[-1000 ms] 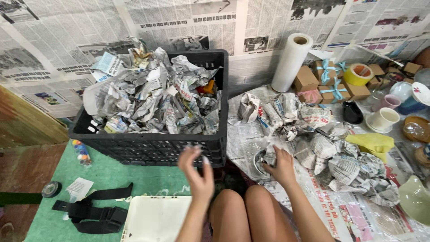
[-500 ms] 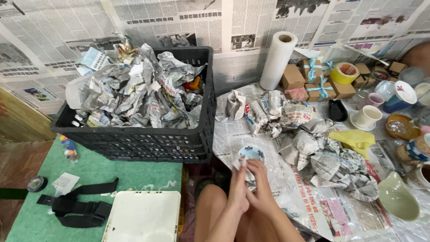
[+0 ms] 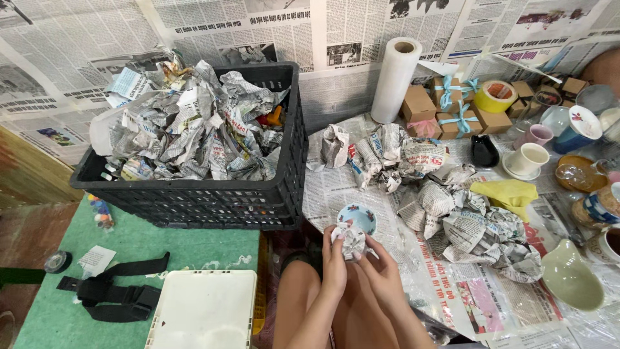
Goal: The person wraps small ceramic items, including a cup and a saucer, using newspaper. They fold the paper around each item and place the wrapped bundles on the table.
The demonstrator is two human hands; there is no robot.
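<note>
Lower centre: your left hand and right hand (fingers closed) clutch the crumpled newspaper against the small bowl, now partly unwrapped versus before

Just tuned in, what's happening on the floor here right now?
A person sits on the floor with both hands in front of their knees. The left hand and right hand together hold a small crumpled newspaper wad with a small blue-patterned dish at it; how far the dish is wrapped is unclear. To the left stands a black crate heaped with crumpled newspaper. To the right, on spread newspaper sheets, lie more paper bundles, cups, a green bowl and small ribboned boxes.
</note>
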